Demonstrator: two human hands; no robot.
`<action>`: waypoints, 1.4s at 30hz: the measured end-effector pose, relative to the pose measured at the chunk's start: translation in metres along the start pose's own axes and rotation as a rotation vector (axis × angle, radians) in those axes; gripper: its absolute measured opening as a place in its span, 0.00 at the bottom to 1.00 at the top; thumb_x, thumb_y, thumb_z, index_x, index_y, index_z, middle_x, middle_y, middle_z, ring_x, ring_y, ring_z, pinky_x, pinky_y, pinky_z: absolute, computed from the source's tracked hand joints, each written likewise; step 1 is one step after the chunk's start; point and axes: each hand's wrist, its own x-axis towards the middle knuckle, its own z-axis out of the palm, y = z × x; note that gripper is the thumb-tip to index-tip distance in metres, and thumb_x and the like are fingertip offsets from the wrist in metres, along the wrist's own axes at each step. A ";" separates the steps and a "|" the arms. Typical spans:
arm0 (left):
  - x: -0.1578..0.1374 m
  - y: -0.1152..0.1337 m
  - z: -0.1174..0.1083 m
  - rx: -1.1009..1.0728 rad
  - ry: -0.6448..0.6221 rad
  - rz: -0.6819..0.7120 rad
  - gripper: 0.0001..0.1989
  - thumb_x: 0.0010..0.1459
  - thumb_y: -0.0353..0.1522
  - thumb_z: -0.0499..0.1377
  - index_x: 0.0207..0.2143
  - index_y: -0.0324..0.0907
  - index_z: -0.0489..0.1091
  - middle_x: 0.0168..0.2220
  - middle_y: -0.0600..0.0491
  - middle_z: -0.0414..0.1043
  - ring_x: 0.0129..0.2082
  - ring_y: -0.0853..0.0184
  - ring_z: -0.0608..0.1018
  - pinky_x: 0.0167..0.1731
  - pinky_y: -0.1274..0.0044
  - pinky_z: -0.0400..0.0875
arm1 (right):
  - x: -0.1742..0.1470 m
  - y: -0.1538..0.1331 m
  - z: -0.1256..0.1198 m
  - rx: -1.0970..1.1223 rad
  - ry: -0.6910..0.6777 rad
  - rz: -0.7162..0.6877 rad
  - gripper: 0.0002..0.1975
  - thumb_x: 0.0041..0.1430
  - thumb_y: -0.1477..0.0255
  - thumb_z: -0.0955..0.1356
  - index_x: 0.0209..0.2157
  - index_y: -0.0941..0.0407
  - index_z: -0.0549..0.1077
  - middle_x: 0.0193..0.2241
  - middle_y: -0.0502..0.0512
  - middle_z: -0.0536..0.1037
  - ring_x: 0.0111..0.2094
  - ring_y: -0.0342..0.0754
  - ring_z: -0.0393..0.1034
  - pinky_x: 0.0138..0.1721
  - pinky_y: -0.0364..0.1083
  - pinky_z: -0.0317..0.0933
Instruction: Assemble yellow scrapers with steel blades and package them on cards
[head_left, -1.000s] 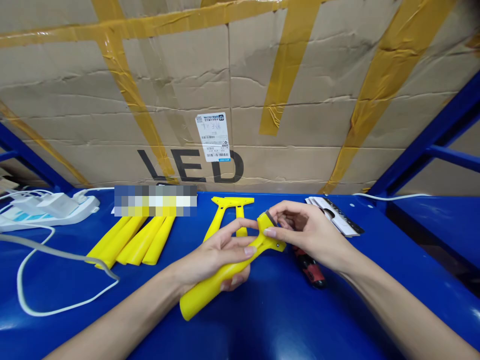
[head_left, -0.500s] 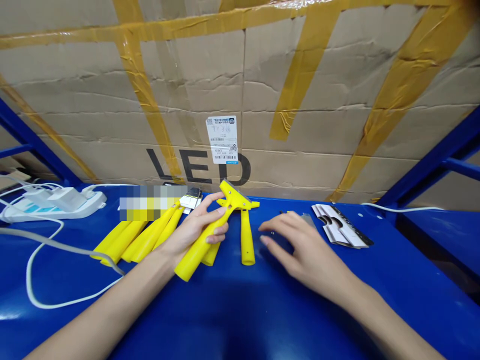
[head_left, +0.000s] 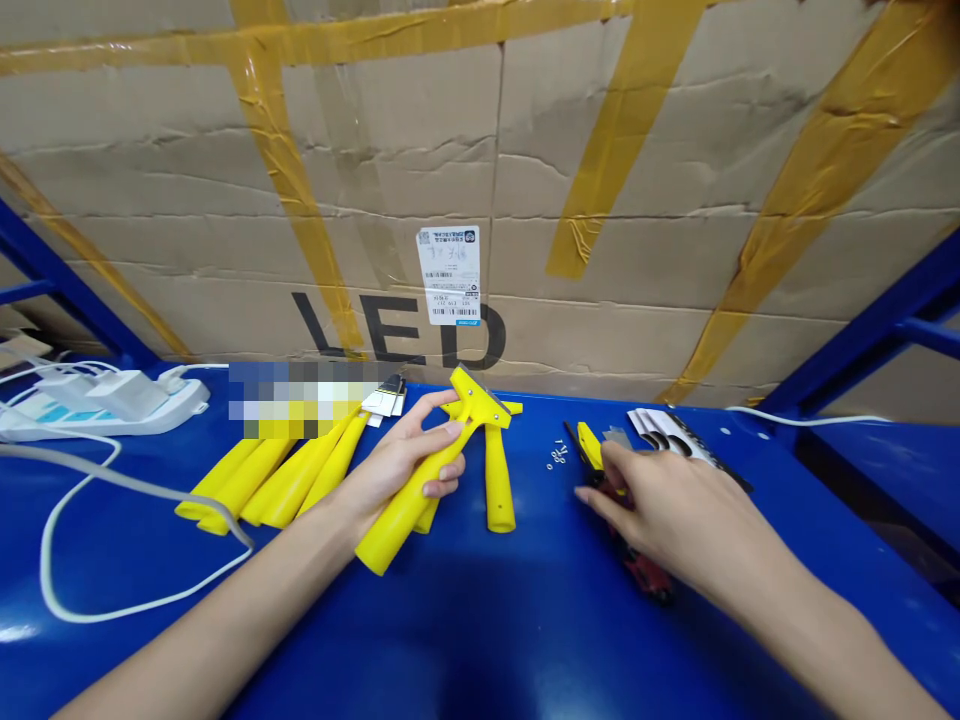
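Note:
My left hand (head_left: 416, 455) is wrapped round the handle of a yellow scraper (head_left: 401, 505), whose head with a metal edge points up and away. Beneath and just right of it another yellow scraper (head_left: 499, 490) lies on the blue table; a further yellow handle shows partly under my left hand. My right hand (head_left: 649, 490) has its thumb and curled forefinger closed about a red and black screwdriver (head_left: 649, 580), its thin dark shaft pointing away; the other fingers are hidden. A yellow piece (head_left: 589, 445) lies beside the shaft. Small screws and nuts (head_left: 557, 456) lie left of it.
Several yellow scrapers (head_left: 277, 480) lie at left, partly pixelated. White cables and a power strip (head_left: 112, 405) are at far left. Printed cards (head_left: 679, 435) lie behind my right hand. A large taped cardboard box (head_left: 420, 180) stands behind, between blue frame bars.
My right hand has moved right and its fingers have closed on the screwdriver; small screws and nuts now show. My left hand keeps the scraper, almost in place.

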 end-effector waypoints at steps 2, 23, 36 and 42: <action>0.000 -0.002 0.001 0.015 -0.019 0.001 0.20 0.64 0.28 0.60 0.55 0.47 0.58 0.23 0.59 0.66 0.15 0.77 0.65 0.16 0.87 0.56 | -0.003 0.006 -0.001 -0.006 -0.095 -0.003 0.14 0.63 0.57 0.68 0.38 0.53 0.74 0.28 0.57 0.79 0.32 0.60 0.77 0.26 0.47 0.46; -0.014 -0.012 0.022 0.004 -0.011 -0.043 0.23 0.64 0.29 0.61 0.57 0.49 0.56 0.23 0.60 0.63 0.14 0.78 0.64 0.15 0.87 0.55 | -0.002 0.041 0.015 1.533 0.341 -0.107 0.21 0.60 0.56 0.72 0.48 0.55 0.73 0.24 0.51 0.77 0.26 0.46 0.69 0.26 0.44 0.64; -0.019 -0.019 0.028 0.001 -0.002 -0.030 0.21 0.65 0.28 0.59 0.57 0.48 0.56 0.22 0.60 0.62 0.14 0.77 0.64 0.15 0.88 0.54 | -0.010 0.075 0.030 1.547 0.488 0.013 0.17 0.45 0.61 0.80 0.34 0.54 0.79 0.34 0.56 0.81 0.30 0.50 0.76 0.29 0.47 0.71; -0.018 -0.019 0.028 -0.010 0.015 -0.015 0.24 0.62 0.28 0.62 0.58 0.48 0.57 0.24 0.59 0.64 0.14 0.77 0.65 0.14 0.87 0.54 | -0.013 0.075 0.030 1.467 0.504 -0.017 0.14 0.50 0.61 0.79 0.33 0.55 0.80 0.24 0.56 0.79 0.23 0.49 0.74 0.25 0.46 0.65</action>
